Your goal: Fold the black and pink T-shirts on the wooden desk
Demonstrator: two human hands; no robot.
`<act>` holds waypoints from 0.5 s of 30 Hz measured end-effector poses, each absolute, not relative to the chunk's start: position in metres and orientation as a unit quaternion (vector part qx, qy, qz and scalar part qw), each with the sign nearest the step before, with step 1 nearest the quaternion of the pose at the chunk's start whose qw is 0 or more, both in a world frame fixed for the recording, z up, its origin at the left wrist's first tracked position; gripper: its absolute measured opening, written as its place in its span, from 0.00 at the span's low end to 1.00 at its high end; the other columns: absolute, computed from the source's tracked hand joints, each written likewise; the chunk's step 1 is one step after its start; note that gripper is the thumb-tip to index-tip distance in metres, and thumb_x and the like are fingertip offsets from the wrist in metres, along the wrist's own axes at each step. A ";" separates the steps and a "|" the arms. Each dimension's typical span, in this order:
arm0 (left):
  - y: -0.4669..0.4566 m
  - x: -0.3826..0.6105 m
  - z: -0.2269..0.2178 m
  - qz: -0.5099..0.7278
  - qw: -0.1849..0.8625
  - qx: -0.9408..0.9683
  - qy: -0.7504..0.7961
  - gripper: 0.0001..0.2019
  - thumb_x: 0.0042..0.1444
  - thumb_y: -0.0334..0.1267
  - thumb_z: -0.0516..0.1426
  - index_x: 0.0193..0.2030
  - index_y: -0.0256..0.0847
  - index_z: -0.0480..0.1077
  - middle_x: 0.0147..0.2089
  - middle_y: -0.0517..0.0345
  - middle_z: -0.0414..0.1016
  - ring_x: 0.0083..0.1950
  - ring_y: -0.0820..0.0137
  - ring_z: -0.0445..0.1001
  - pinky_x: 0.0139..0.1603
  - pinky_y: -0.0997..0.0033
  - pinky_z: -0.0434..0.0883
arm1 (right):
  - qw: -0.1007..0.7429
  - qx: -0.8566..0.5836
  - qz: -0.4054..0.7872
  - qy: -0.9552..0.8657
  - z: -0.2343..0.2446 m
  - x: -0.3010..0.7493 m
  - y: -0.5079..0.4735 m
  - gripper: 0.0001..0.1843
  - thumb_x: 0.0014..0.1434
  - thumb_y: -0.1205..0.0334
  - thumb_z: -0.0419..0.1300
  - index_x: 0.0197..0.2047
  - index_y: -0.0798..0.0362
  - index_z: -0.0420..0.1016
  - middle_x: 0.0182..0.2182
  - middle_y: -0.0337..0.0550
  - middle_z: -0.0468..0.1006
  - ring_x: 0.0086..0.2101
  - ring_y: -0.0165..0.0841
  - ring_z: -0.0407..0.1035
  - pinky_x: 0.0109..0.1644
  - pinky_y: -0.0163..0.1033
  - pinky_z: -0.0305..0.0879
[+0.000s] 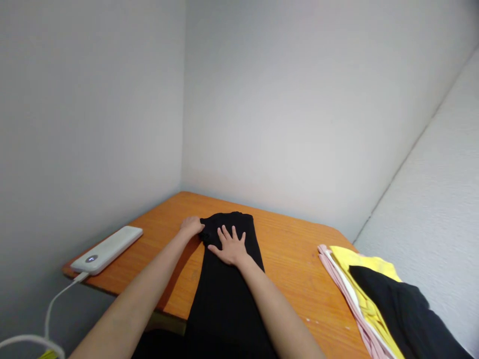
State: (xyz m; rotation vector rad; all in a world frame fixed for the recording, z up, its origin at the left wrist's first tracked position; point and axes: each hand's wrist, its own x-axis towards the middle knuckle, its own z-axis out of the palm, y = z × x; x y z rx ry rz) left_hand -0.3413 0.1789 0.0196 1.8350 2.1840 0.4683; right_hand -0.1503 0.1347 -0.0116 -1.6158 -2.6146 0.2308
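Observation:
A black garment lies lengthwise on the wooden table, its near end running down over the front edge. Its exact kind cannot be made out. My left hand is closed on the garment's far left edge, where the cloth is bunched. Flat on top of the cloth, right of that edge, rests my right hand with its fingers spread.
A white power bank with a white cable lies at the table's left edge. Pink, white, yellow and black clothes are stacked on the right. Walls border the wooden table.

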 end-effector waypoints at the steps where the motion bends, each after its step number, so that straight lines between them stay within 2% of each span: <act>1: 0.182 -0.341 0.021 0.161 0.124 0.622 0.756 0.16 0.62 0.43 0.57 0.54 0.38 0.68 0.54 0.50 0.71 0.52 0.63 0.73 0.51 0.55 0.73 | 0.031 -0.524 0.076 -0.848 -0.012 -0.150 0.135 0.46 0.60 0.28 0.32 0.73 0.44 0.35 0.71 0.35 0.32 0.68 0.52 0.24 0.64 0.71 0.22; 7: 0.197 -0.315 0.034 0.228 0.122 0.615 0.745 0.17 0.63 0.44 0.56 0.55 0.38 0.67 0.54 0.50 0.71 0.51 0.63 0.73 0.50 0.55 0.73 | 0.051 -0.521 0.083 -0.848 -0.012 -0.147 0.136 0.48 0.59 0.26 0.33 0.73 0.47 0.37 0.71 0.39 0.35 0.68 0.54 0.25 0.64 0.72 0.22; 12: 0.196 -0.279 0.032 0.247 0.180 0.683 0.663 0.17 0.63 0.45 0.55 0.54 0.37 0.68 0.51 0.51 0.73 0.46 0.66 0.75 0.47 0.58 0.75 | 0.112 -0.514 0.079 -0.847 -0.005 -0.142 0.128 0.43 0.65 0.35 0.36 0.70 0.59 0.50 0.70 0.52 0.46 0.68 0.50 0.32 0.68 0.63 0.29; 15: 0.180 -0.273 0.021 0.218 0.192 0.745 0.600 0.18 0.64 0.46 0.54 0.55 0.37 0.68 0.54 0.49 0.73 0.52 0.63 0.74 0.53 0.53 0.72 | 0.120 -0.509 0.089 -0.848 0.001 -0.134 0.103 0.42 0.66 0.37 0.38 0.68 0.64 0.55 0.68 0.59 0.49 0.68 0.50 0.35 0.68 0.61 0.33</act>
